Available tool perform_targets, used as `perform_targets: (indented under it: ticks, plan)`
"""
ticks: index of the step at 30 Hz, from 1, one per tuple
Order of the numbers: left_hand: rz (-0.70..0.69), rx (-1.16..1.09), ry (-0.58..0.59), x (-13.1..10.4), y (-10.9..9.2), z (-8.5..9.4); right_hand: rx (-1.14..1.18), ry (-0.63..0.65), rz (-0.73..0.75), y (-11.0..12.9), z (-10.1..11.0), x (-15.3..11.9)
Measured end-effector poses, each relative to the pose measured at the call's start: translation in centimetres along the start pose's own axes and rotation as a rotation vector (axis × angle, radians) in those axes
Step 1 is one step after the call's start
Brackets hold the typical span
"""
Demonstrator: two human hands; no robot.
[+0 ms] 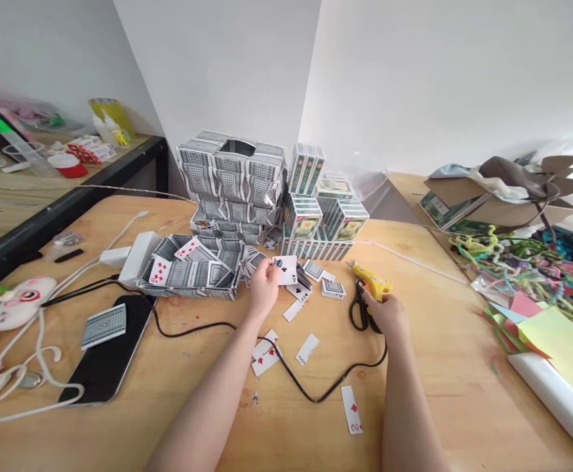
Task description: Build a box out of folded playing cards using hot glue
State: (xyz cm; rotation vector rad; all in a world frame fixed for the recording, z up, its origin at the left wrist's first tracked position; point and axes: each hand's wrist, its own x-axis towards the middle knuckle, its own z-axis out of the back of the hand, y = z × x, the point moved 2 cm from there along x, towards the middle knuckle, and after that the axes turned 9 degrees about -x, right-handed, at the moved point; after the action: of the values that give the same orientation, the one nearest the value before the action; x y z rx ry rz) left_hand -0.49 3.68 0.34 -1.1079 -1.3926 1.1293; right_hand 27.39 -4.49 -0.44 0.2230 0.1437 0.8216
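A wooden table (444, 367) sits in a white-walled corner, crowded with craft clutter. The left hand (263, 288) pinches an ace of clubs (286, 269) between thumb and fingers, face up and lifted a little off the table, just in front of a low card tray (193, 267) — held where its face can be read. The right hand (389, 313) is closed round the handle of a yellow glue gun (371, 282), nozzle pointing left toward the card; its black cord (311, 387) loops back across the table between the forearms. Scissors (359, 309) lie just beside that hand, touching or nearly so. Loose cards (307, 348) are scattered face up near the cord. Behind stands a tower (232, 177) built of cards, with boxed decks (326, 223) stacked beside it — stock kept within reach. A phone (112, 354) lies well to the left.
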Motion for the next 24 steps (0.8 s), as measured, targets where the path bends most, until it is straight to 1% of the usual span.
perform_targets:
  ticks: [2,3,5,6,8,10,11,13,16,20,24]
  plan:
    - [0.003,0.003,-0.004,-0.1,0.0,0.0,0.032,0.033,-0.023,0.2,-0.1,0.1]
    - [0.010,-0.005,-0.006,-0.1,0.0,0.0,0.058,0.019,-0.036,0.3,0.1,0.1]
    - [0.025,-0.022,-0.010,-0.1,0.0,0.0,0.149,-0.059,-0.055,0.6,0.6,-0.1]
    - [0.029,-0.027,-0.010,-0.1,0.1,0.0,0.229,-0.096,-0.059,0.9,0.9,-0.4]
    - [0.011,-0.007,-0.008,-0.1,0.1,0.0,0.463,-0.122,-0.038,1.7,1.5,-1.0]
    - [-0.054,0.080,-0.015,-0.2,0.1,0.1,0.697,-0.108,0.017,2.9,2.0,-2.0]
    - [-0.101,0.144,-0.021,-0.3,0.1,0.1,0.756,-0.111,0.042,3.5,2.2,-2.5]
    - [-0.191,0.261,-0.025,-0.5,0.1,0.1,0.735,-0.140,0.079,4.8,2.7,-3.7]
    - [-0.265,0.320,-0.014,-0.7,0.2,0.1,0.576,-0.167,0.159,6.3,3.0,-5.2]
    - [-0.285,0.354,-0.051,-1.1,0.2,0.3,0.424,-0.149,0.250,7.6,2.5,-6.3]
    - [-0.276,0.388,-0.064,-1.4,0.1,0.3,0.314,-0.159,0.302,8.2,1.9,-6.8]
